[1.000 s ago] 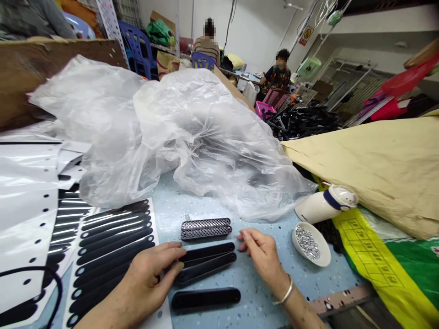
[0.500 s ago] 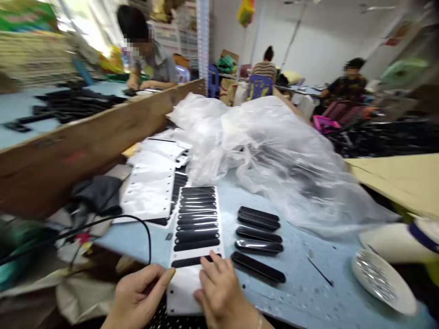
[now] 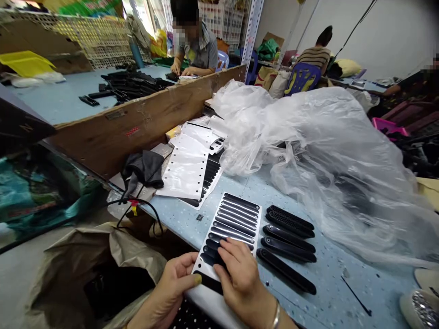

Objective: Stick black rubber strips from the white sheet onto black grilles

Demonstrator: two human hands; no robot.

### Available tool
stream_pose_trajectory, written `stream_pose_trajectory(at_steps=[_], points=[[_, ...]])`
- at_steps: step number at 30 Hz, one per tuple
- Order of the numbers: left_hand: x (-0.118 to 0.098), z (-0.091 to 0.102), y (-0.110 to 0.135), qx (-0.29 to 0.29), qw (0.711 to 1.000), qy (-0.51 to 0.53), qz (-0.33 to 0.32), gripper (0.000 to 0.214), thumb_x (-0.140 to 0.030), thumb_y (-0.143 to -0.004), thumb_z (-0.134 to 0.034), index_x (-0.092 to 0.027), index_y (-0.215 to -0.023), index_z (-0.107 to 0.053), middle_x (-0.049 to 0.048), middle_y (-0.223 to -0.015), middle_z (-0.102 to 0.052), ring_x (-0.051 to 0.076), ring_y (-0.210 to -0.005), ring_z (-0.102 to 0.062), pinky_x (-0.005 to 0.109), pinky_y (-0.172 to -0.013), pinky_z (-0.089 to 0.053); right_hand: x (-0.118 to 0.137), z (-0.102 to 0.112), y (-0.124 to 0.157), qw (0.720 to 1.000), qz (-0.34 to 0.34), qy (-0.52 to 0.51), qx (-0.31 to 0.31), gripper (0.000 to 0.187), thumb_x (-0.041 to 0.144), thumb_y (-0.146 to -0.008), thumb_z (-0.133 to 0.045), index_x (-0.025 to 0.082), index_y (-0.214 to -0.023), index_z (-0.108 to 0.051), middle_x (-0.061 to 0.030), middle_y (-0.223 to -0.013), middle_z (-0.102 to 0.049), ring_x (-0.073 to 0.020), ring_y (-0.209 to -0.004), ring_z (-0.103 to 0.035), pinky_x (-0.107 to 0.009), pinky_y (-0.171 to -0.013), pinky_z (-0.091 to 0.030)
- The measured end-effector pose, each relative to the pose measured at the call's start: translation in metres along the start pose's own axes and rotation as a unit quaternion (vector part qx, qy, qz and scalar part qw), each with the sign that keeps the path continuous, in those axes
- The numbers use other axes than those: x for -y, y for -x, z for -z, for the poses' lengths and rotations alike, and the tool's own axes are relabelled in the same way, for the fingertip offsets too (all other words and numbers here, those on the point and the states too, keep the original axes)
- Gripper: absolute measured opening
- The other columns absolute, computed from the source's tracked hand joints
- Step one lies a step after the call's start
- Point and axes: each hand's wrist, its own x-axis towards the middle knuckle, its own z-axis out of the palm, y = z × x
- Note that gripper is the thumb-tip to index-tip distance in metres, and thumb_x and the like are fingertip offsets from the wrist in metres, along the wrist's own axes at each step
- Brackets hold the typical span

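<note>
A white backing sheet (image 3: 258,211) with rows of glossy black adhesive strips (image 3: 236,214) lies slanted at the table's front edge. My left hand (image 3: 178,278) pinches its lower left edge, the thumb on top beside the lowest black strip. Over the lower strips rests my right hand (image 3: 242,274), fingers spread and tips touching the sheet; it covers part of several strips. Right of the sheet, several long black rounded pieces (image 3: 288,274) lie in a column, some with a textured face and some smooth.
A large clear plastic bag (image 3: 308,137) spreads over the table behind. More white sheets (image 3: 187,169) and a dark cloth (image 3: 144,169) lie left, near a wooden partition (image 3: 137,123). A thin black stick (image 3: 356,297) and a dish of shiny bits (image 3: 423,310) are right. Co-workers sit beyond.
My view has swung left, so the scene appears further right. My left thumb has come onto the sheet's edge, and the sheet now looks more slanted. My right hand still lies on the sheet.
</note>
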Motion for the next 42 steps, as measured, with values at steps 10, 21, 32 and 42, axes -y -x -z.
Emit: stream_pose_trajectory(at_steps=[10, 21, 32, 42], points=[[-0.02, -0.018, -0.005, -0.019, 0.993, -0.111, -0.043, 0.024, -0.036, -0.069, -0.08, -0.013, -0.069, -0.073, 0.0012, -0.064, -0.065, 0.012, -0.06, -0.051, 0.02, -0.059, -0.038, 0.001, -0.01, -0.005, 0.985, -0.076, -0.148, -0.032, 0.026, 0.02, -0.079, -0.069, 0.019, -0.106, -0.071, -0.0109, -0.099, -0.072, -0.0265, -0.096, -0.065, -0.044, -0.086, -0.054], [-0.019, -0.025, -0.013, 0.045, 0.985, -0.153, -0.064, 0.019, -0.035, -0.076, -0.075, -0.016, -0.076, -0.076, 0.002, -0.069, -0.067, 0.015, -0.067, -0.054, 0.023, -0.066, -0.042, -0.005, -0.001, -0.018, 0.917, -0.23, -0.319, -0.063, 0.016, 0.014, -0.079, -0.066, 0.024, -0.077, -0.079, -0.0067, -0.087, -0.076, -0.0226, -0.087, -0.07, -0.036, -0.08, -0.055], [-0.025, -0.039, -0.025, -0.065, 0.995, -0.072, -0.024, 0.027, -0.035, -0.064, -0.084, -0.017, -0.083, -0.076, 0.0017, -0.071, -0.073, 0.022, -0.074, -0.066, 0.026, -0.064, -0.052, 0.004, -0.009, -0.022, 0.975, -0.057, -0.138, -0.165, 0.022, 0.016, -0.084, -0.055, 0.016, -0.101, -0.069, -0.0101, -0.088, -0.073, -0.0233, -0.089, -0.067, -0.038, -0.082, -0.055], [-0.06, -0.059, -0.066, -0.099, 0.987, -0.119, -0.033, 0.037, -0.027, -0.041, -0.091, -0.018, -0.072, -0.074, 0.0019, -0.071, -0.076, 0.028, -0.077, -0.072, 0.027, -0.061, -0.059, -0.008, 0.037, -0.068, 0.942, -0.163, -0.202, -0.211, 0.021, 0.022, -0.09, -0.051, 0.015, -0.083, -0.069, -0.0098, -0.083, -0.072, -0.0211, -0.079, -0.067, -0.035, -0.074, -0.055]])
